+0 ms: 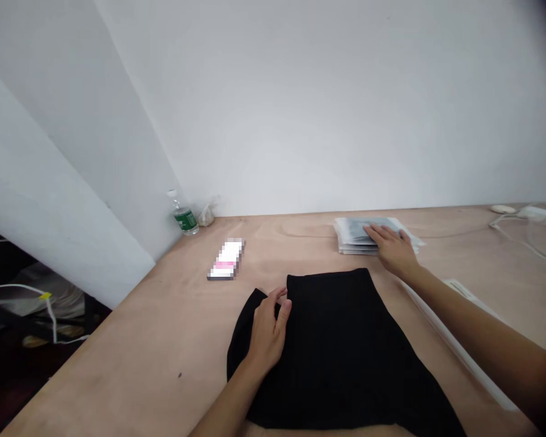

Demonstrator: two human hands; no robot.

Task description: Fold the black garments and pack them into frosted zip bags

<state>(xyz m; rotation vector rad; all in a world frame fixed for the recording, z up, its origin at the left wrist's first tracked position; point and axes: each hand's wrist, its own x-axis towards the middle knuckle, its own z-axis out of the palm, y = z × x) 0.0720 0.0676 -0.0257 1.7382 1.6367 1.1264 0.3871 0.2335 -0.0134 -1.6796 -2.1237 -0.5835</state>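
Observation:
A black garment (341, 346) lies spread on the wooden table, its lower edge near the bottom of the view. My left hand (269, 328) rests on its left side by the upper edge, fingers loosely extended and apart from the thumb, gripping nothing that I can see. Farther off on the right, my right hand (391, 247) lies with outstretched fingers on top of a stack of clear plastic packets (352, 233) with dark contents. My right palm hides part of that stack.
A phone (227, 258) lies on the table (164, 340) at the left. Behind it stand a water bottle (184, 215) and a small plastic bag (206, 215). Under my right forearm lies a clear plastic sheet (459, 349). A white cable (521, 240) sits at the far right.

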